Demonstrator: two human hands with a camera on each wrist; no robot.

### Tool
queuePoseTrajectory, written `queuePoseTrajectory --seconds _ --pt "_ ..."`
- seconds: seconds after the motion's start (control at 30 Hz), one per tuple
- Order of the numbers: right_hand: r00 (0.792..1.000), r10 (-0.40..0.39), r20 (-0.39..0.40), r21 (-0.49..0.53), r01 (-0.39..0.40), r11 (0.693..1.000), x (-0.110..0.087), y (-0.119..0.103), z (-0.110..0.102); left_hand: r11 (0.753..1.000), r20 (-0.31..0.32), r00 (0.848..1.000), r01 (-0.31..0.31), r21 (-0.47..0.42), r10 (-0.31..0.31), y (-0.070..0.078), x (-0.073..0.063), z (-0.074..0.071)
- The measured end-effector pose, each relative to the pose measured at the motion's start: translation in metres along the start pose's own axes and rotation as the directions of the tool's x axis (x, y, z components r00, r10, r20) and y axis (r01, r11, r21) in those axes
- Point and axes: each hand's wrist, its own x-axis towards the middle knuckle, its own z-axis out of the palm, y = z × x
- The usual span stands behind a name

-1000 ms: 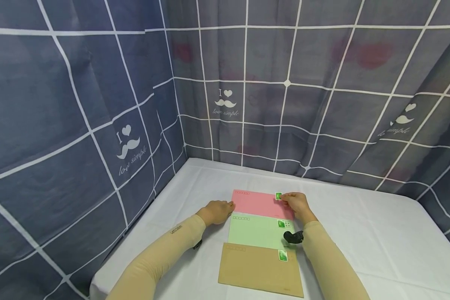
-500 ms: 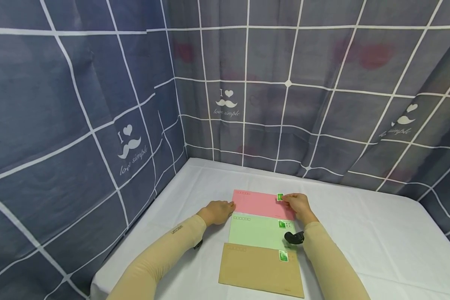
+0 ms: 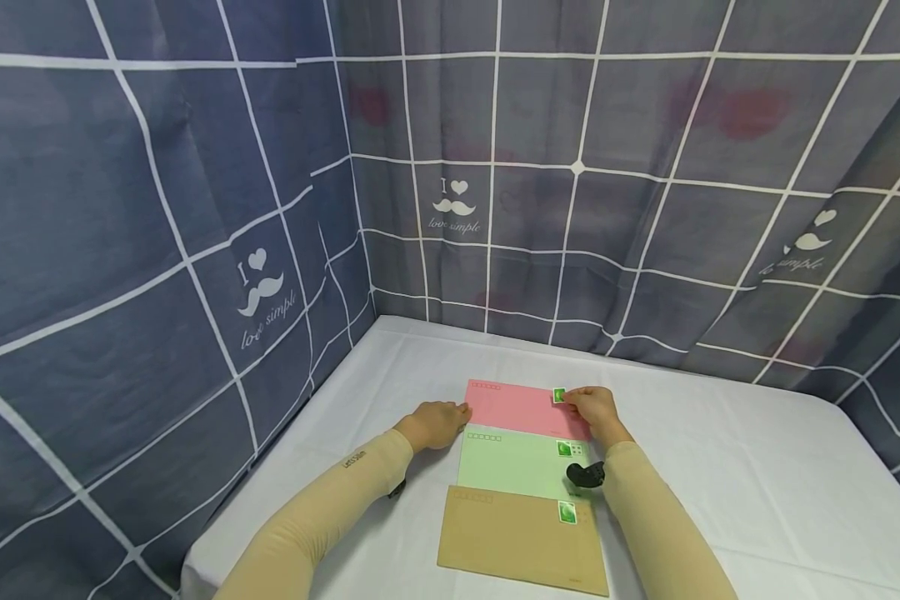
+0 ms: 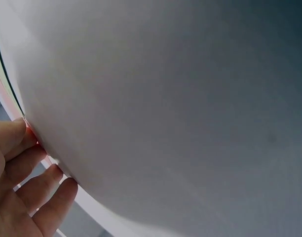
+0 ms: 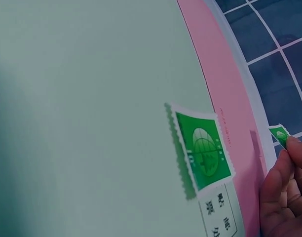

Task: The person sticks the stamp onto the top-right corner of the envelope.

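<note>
Between its thumb and fingertips my right hand (image 3: 594,410) pinches a small green postage stamp (image 3: 558,395), which overlaps the upper right corner of the pink envelope (image 3: 513,407). In the right wrist view this stamp (image 5: 279,134) stands tilted at the fingertips. My left hand (image 3: 437,423) has its fingertips at the pink envelope's left edge; in the left wrist view its fingers (image 4: 59,200) reach down to the table, loosely extended. Nearer me lies a light green envelope (image 3: 512,467) bearing a similar stamp (image 5: 205,150), whose one edge lifts off the paper.
A brown envelope (image 3: 510,542) with its own green stamp (image 3: 567,512) lies closest to me. All the envelopes rest on a white-covered table (image 3: 750,467). Dark gridded curtains (image 3: 525,192) enclose the back and left. A black wrist-worn device (image 3: 586,475) hangs over the green envelope.
The stamp in my right hand has moved down very slightly at the pink envelope's corner. My left hand keeps its place at the left edge.
</note>
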Motion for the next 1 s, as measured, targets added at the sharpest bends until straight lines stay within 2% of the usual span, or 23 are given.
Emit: queuePoseTrajectory --seconds 0.2,0.5,1.0 --pt "1.0 -0.006 -0.011 0.007 0.006 1.0 0.0015 -0.0001 0.0016 1.0 0.011 1.0 0.018 -0.013 -0.017 0.0009 -0.0008 -0.0009" --pt "1.0 -0.001 -0.025 -0.003 0.001 1.0 0.0017 -0.0007 0.0014 1.0 -0.002 1.0 0.007 0.013 -0.007 0.0009 0.0004 0.0011" --pt "0.997 0.015 -0.08 -0.028 -0.018 0.999 -0.0022 -0.0047 0.0052 1.0 0.016 1.0 0.007 -0.003 -0.007 -0.0002 0.0015 0.0003"
